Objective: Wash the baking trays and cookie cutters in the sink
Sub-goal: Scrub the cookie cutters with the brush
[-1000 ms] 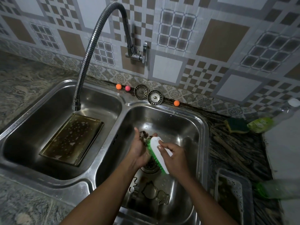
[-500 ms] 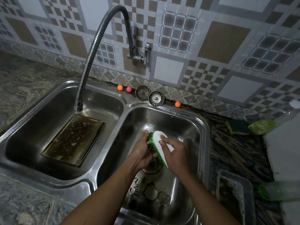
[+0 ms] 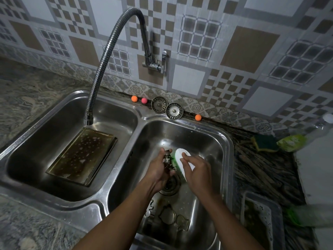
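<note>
Scrubbing over the sink's right basin: my left hand grips a cookie cutter; my right hand clasps the brush against it.

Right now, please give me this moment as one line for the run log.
left hand: holds cookie cutter | right hand: holds scrub brush against it | place: right basin | baking tray: left basin, soapy

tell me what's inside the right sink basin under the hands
Three cookie cutters lie on the right basin floor near the front. The drain shows partly; the left hand and right hand cover the rest.
</note>
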Demonstrator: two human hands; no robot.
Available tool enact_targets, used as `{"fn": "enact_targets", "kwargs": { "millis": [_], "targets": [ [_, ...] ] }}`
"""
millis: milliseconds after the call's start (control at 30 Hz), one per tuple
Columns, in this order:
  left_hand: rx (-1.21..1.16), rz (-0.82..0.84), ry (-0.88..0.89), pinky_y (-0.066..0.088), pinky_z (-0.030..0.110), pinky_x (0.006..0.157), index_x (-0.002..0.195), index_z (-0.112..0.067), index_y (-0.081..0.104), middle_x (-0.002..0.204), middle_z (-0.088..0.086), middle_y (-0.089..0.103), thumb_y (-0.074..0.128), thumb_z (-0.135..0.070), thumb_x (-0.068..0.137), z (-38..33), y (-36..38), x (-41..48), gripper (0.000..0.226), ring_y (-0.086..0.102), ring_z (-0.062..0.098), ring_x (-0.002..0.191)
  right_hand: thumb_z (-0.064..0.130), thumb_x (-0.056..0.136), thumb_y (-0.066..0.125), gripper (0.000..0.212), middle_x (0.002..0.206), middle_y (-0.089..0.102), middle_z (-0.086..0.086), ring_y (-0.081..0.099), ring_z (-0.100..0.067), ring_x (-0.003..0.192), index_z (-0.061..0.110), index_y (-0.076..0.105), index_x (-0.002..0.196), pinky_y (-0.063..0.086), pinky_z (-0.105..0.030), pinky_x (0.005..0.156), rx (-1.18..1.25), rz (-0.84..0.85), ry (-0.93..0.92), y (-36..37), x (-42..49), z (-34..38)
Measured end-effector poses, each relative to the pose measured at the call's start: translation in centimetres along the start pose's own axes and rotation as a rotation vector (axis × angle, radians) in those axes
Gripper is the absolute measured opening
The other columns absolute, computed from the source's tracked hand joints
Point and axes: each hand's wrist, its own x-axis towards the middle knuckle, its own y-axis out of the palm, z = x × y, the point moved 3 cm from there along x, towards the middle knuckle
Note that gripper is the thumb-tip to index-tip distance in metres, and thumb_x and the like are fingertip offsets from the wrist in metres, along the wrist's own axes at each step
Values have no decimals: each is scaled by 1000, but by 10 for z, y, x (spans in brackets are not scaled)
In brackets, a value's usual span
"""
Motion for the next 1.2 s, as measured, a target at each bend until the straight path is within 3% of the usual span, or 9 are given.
{"fn": "enact_targets", "kwargs": {
  "millis": [300,500,633,733,800,867,933,1033,1200],
  "targets": [
    [-44,21,-29,58,37,69,117,-11,66,103,14,74,43,-53,99,-4,1,-3,51,72,26,89,21,89,68,21,93,71,2,65,-12,86,14,74,108,53,-29,76,34,-5,-72,-1,1,19],
    [-40,-9,40,42,25,46,100,-16,69,76,7,64,47,-63,90,-39,-18,-8,53,55,17,59,22,90,68,22,98,71,4,66,-10,90,15,73,109,56,-33,80,72,-74,30,-6,15,22],
    [-13,-87,244,37,22,46,88,-17,65,66,3,55,52,-51,95,-90,-56,-10,37,49,14,53,24,91,66,23,102,70,8,65,-8,97,16,73,111,54,-30,86,127,-12,31,1,15,37],
    [259,-277,428,45,26,51,88,-9,66,70,8,59,59,-35,97,-130,-101,-22,28,55,16,54,23,91,66,22,102,70,10,65,-8,99,16,73,110,52,-27,89,133,1,27,8,11,43],
    [679,-449,509,43,25,52,82,-8,63,70,9,59,58,-30,97,-146,-137,-27,28,55,21,59,20,90,67,20,103,70,11,65,-8,101,16,74,109,50,-26,90,142,21,28,12,6,45],
    [1114,-568,436,42,29,62,79,-8,65,80,15,68,59,-36,95,-147,-175,-20,32,64,30,76,18,90,67,21,109,69,11,63,-8,106,16,73,110,50,-28,95,166,64,61,20,1,42],
    [1339,-560,266,48,32,71,82,-3,68,89,18,72,61,-45,90,-134,-206,-5,43,68,32,87,19,90,68,22,110,68,11,63,-10,109,17,73,111,50,-30,97,171,97,88,27,-3,36],
    [1553,-493,86,55,32,75,84,-5,74,87,12,75,64,-56,82,-111,-235,19,51,70,26,84,22,90,68,24,117,69,3,63,-14,109,17,73,113,51,-32,95,139,125,113,32,-8,27],
    [1607,-506,55,50,31,71,94,-4,76,97,11,75,68,-51,83,-97,-237,20,49,69,25,88,23,89,68,23,121,68,2,62,-13,113,19,73,112,50,-37,101,154,167,161,36,-9,15]
  ]
}}
